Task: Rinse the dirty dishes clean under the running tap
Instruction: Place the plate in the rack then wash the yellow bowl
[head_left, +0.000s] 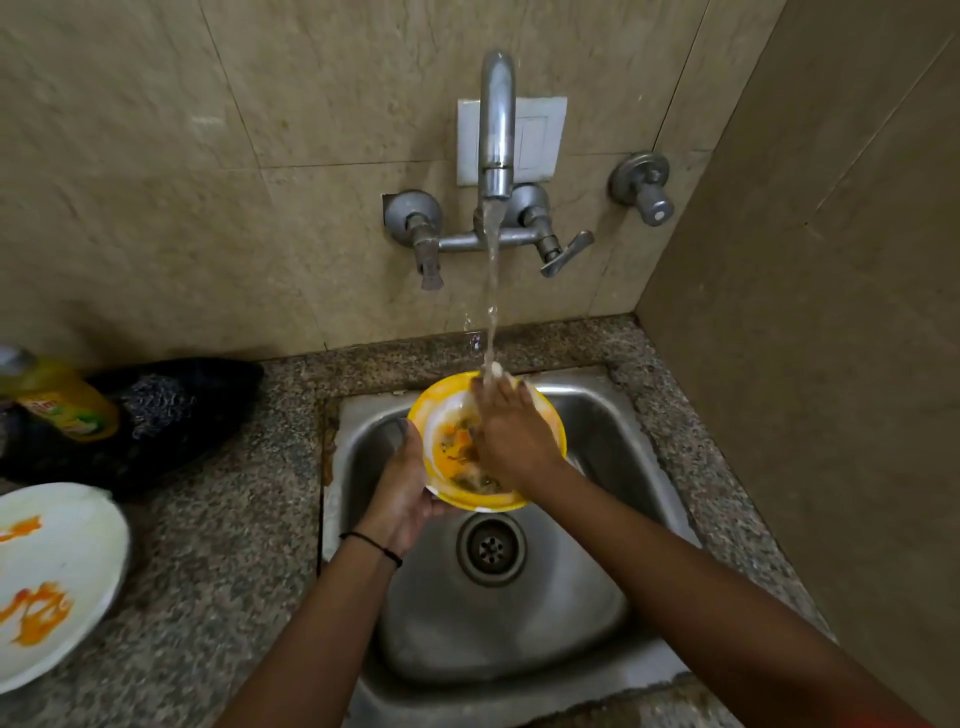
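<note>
A yellow-rimmed bowl (441, 400) with orange and dark food residue is tilted over the steel sink (597, 467). My left hand (402, 483) grips its lower left rim from below. My right hand (511, 431) lies flat inside the bowl, fingers spread on the dirty surface. Water streams from the wall tap (497, 124) onto my right fingertips and the bowl's far rim. A white plate (57, 577) smeared with orange sauce lies on the counter at the left edge.
A yellow dish-soap bottle (62, 400) lies on a dark cloth with a scrubber (171, 415) at the back left of the granite counter (234, 545). The sink drain (491, 548) sits below the bowl. A tiled wall closes the right side.
</note>
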